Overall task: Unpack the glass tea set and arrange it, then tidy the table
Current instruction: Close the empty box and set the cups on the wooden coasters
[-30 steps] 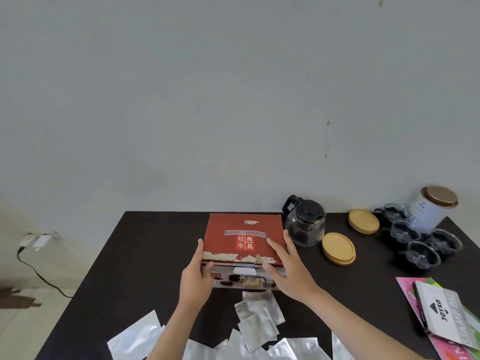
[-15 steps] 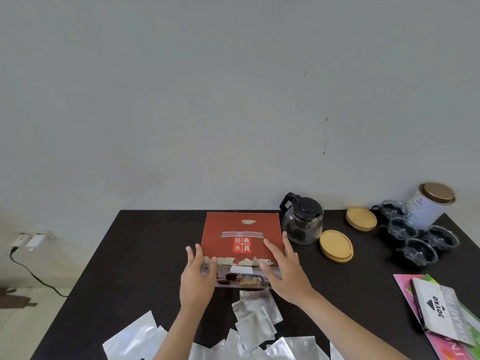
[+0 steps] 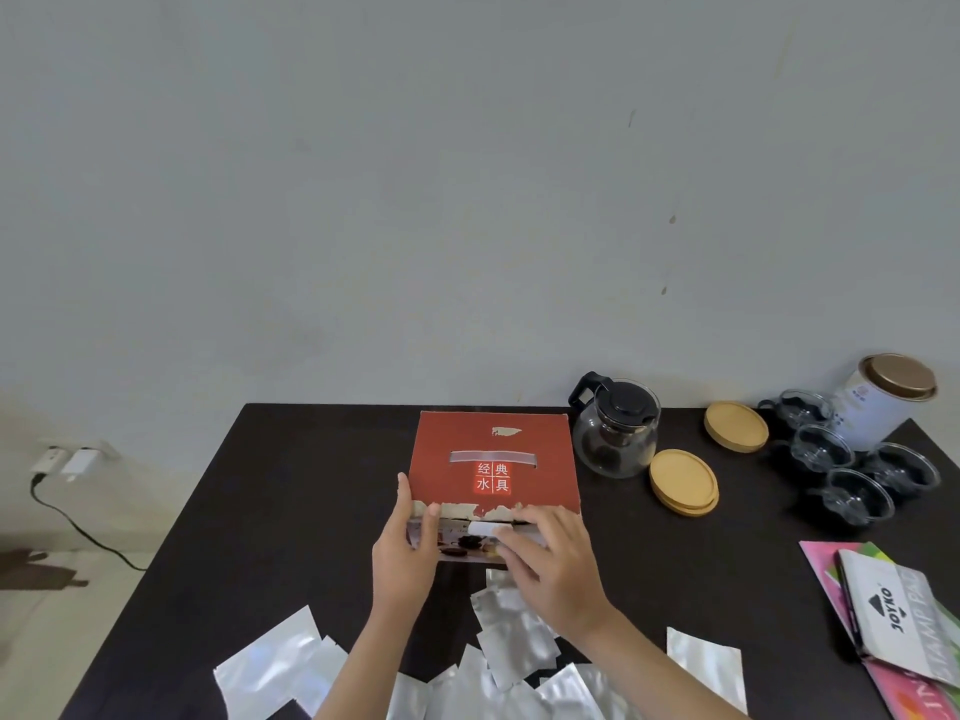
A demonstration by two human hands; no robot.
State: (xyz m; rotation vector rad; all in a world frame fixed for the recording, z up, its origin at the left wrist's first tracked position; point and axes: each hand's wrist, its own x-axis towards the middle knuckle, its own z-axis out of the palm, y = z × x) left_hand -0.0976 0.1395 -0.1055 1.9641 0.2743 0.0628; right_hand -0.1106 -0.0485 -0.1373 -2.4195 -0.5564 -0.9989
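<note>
- Lying nearest the camera, silver pouches [image 3: 511, 641] are strewn over the front of a dark table [image 3: 291, 511], some overlapping, one apart at the right.
- At the near right edge, a grey pad [image 3: 898, 621] printed JOYKO rests on pink and green sheets [image 3: 826, 563].
- Just past the pouches, both hands meet the near end of the box [image 3: 493, 459].
- The left hand [image 3: 402, 553] holds the box's near left corner, thumb on the front face and a finger stretched up the left side.
- The right hand [image 3: 550, 558] lies over the near right corner with fingers bent down onto the front face, gripping it; the fingertips look blurred.
- The box sits at mid-table, flat and closed, its red lid marked with white characters and a grey band; the lid's near edge is torn pale, and the front face shows a printed photo.
- Right of the box, a glass teapot [image 3: 615, 439] with black lid and handle stands just beside its far corner.
- Two stacks of round wooden coasters [image 3: 683, 480] lie beyond, one by the teapot, the other farther right.
- Four glass cups [image 3: 857, 496] cluster near the right far corner, touching a white tin [image 3: 878, 407] with a bronze lid.
- Behind the table rises a plain grey wall [image 3: 415, 200]; to the left, a charger [image 3: 78, 462] is plugged low, its cable trailing to a pale floor.
</note>
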